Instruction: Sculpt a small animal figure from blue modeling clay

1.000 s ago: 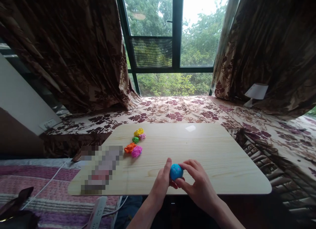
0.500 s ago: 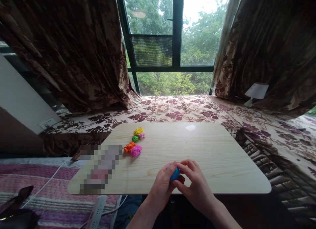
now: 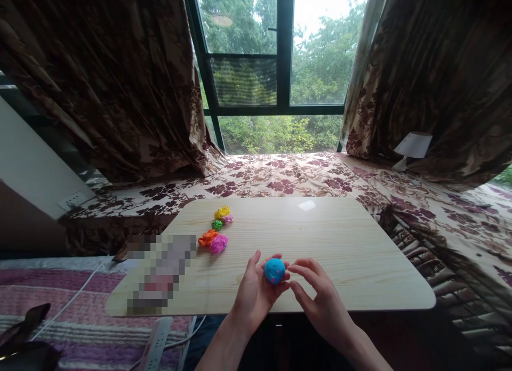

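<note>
A blue ball with small pink spots, soft-looking like modelling clay, rests in the upturned palm of my left hand. The fingers of that hand curl up behind the ball and its thumb points away from it. Just to the right is my right hand, thumb and fingers apart, with fingertips close to the ball's right side; I cannot tell whether they touch it. Both hands are over the front edge of the pale wooden table.
On the table's left lie several crumpled lumps: yellow, light pink, green, orange and bright pink. A blurred-out patch covers the left end. A power strip sits below the left front edge.
My left hand has opened out, palm up, so more of the blue ball shows. My right hand has drawn back a little from it to the right.
</note>
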A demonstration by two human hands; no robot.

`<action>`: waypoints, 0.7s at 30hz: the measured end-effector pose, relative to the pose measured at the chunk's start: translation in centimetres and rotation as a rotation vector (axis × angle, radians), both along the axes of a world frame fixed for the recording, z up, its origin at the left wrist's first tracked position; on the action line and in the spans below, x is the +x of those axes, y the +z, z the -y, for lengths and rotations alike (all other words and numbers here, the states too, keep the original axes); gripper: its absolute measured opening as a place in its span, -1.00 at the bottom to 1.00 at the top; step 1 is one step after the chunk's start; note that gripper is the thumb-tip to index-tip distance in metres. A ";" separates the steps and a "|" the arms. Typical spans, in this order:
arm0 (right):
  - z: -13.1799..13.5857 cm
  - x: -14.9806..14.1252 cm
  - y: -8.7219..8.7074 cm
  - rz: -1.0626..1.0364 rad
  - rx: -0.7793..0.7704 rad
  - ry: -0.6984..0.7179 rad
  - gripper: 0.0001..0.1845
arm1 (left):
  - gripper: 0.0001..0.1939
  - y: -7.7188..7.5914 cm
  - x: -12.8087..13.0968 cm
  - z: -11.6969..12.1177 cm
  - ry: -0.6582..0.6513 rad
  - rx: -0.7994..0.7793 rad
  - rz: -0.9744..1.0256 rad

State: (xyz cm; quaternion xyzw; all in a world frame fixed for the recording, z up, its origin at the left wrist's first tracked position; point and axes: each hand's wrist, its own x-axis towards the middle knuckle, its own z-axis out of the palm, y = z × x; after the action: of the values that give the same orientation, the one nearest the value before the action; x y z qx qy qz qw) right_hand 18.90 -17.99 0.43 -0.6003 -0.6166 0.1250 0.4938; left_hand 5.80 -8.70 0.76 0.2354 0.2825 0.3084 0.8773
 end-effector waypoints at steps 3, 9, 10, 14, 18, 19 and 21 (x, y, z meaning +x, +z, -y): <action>0.0 0.1 0.1 -0.012 -0.010 -0.010 -0.71 | -0.65 0.1 -0.4 -0.2 0.005 -0.021 -0.034; 0.2 0.2 -0.3 -0.015 -0.032 -0.013 -0.73 | -0.82 -0.5 -0.8 -0.9 0.074 -0.067 -0.030; 0.2 0.2 -0.3 -0.016 -0.031 -0.010 -0.73 | -0.81 -0.5 -0.8 -1.0 0.078 -0.069 -0.023; 0.3 0.1 -0.3 -0.024 -0.046 -0.004 -0.74 | -0.85 -0.6 -0.5 -1.2 0.074 -0.037 0.021; 0.3 0.0 -0.2 -0.046 -0.048 0.030 -0.73 | -0.68 -1.0 -0.4 -1.4 0.093 0.013 0.026; 0.2 0.0 -0.2 -0.051 -0.047 0.037 -0.73 | -0.65 -1.0 -0.4 -1.4 0.103 0.025 0.020; 0.2 0.0 -0.3 -0.056 -0.046 0.043 -0.73 | -0.67 -0.9 -0.5 -1.3 0.107 0.043 0.002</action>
State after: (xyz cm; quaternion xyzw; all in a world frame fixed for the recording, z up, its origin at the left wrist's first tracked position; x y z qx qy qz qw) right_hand 18.91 -18.16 0.13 -0.5943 -0.6124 0.1663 0.4941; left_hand 5.28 -7.36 -0.16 0.2382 0.2870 0.3612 0.8546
